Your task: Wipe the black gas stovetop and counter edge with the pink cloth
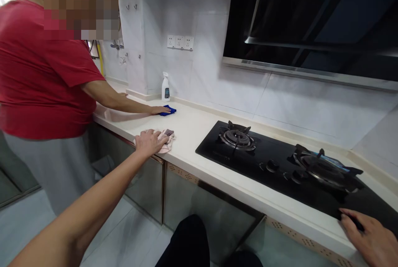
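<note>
Fingers of the left hand (148,142) are being spread over the pale cloth (169,143) on the counter (186,134), left of the cooktop (270,151); flat, even pressure is probably being called for. Whether anything is being held by the right hand (368,234) is unclear.

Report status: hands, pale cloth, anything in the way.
Left hand spread on pale cloth, counter's front edge. Right hand at cooktop's near edge. Co-worker's hand on blue cloth beyond, spray bottle behind it.

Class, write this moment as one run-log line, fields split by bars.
left hand: on patterned cloth | right hand: at hob's front edge | co-worker's hand: on blue cloth | spray bottle: upright near wall
</note>
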A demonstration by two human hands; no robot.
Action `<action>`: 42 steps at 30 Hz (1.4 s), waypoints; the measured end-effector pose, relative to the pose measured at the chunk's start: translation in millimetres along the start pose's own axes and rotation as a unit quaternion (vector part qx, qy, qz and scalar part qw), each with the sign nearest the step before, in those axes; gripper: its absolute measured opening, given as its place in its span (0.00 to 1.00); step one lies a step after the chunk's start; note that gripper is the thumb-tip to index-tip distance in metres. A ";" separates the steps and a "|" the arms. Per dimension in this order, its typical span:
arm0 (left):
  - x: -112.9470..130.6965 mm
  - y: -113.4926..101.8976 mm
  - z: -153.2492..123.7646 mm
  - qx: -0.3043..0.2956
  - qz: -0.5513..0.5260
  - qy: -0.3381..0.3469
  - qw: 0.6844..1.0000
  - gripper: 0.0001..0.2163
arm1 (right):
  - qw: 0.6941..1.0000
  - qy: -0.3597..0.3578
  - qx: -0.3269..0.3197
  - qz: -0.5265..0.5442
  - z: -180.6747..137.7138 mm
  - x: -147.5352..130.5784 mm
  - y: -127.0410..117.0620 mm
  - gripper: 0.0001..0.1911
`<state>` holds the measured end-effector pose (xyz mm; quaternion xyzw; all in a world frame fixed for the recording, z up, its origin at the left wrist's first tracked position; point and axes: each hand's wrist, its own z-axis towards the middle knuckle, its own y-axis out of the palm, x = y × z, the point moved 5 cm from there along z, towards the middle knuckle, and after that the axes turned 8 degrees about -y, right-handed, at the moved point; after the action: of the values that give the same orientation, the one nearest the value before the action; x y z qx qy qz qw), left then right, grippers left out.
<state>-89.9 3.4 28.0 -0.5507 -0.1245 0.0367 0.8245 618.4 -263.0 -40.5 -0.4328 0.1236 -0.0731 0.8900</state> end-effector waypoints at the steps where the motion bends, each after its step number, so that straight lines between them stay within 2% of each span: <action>1: 2.2 -0.8 -6.5 0.004 0.002 0.006 1.000 0.31 | 1.000 0.008 -0.013 0.005 0.2 0.1 1.4 0.25; 5: 33.1 -3.3 -41.8 0.024 -0.001 0.080 0.997 0.29 | 0.998 0.044 -0.048 0.010 0.7 0.9 5.8 0.30; 8: 76.8 -5.0 -79.5 0.041 -0.019 0.173 0.984 0.26 | 0.996 0.054 -0.066 0.003 0.8 -0.6 7.2 0.32; 11: 123.0 -7.5 -118.2 0.055 -0.050 0.239 0.968 0.23 | 0.996 0.056 -0.068 -0.006 0.8 -2.0 6.9 0.32; 15: 172.8 -9.4 -156.1 0.069 -0.085 0.286 0.952 0.22 | 0.996 0.060 -0.070 -0.021 1.4 -4.1 7.2 0.32; 22: 242.2 -13.4 -205.7 0.033 -0.142 0.366 0.919 0.24 | 0.996 0.063 -0.063 -0.017 2.2 -7.8 7.6 0.31; 25: 280.7 -13.6 -232.2 0.009 -0.165 0.414 0.895 0.27 | 0.996 0.075 -0.041 0.039 2.2 -3.8 6.8 0.29; 29: 340.3 -10.6 -269.1 -0.021 -0.180 0.454 0.872 0.30 | 0.977 0.076 0.066 0.186 -6.3 -22.2 -7.4 0.29; 31: 370.5 -10.2 -288.2 -0.044 -0.186 0.473 0.860 0.32 | 0.962 0.060 0.091 0.249 -15.6 -46.3 -14.2 0.28; 34: 408.9 -14.3 -313.5 -0.097 -0.208 0.505 0.832 0.31 | 0.954 0.018 0.071 0.290 -30.2 -83.7 -17.0 0.27; 36: 425.4 -19.5 -321.2 -0.136 -0.220 0.512 0.819 0.31 | 0.956 0.005 0.059 0.288 -38.6 -95.2 -14.6 0.29; 39: 434.0 -26.3 -313.4 -0.221 -0.242 0.513 0.793 0.36 | 0.959 0.028 0.037 0.281 -49.0 -89.4 -5.5 0.37; 40: 432.8 -27.4 -307.2 -0.257 -0.251 0.522 0.774 0.40 | 0.959 0.030 0.025 0.279 -51.8 -86.0 -2.2 0.39; 42: 424.8 -27.0 -292.8 -0.328 -0.266 0.557 0.715 0.47 | 0.967 0.012 -0.006 0.254 -55.4 -83.8 3.0 0.40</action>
<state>390.4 -186.4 16.8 -0.6517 0.2116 -0.5403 0.4884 522.4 -282.9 -62.7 -0.3914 0.2410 0.1511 0.8752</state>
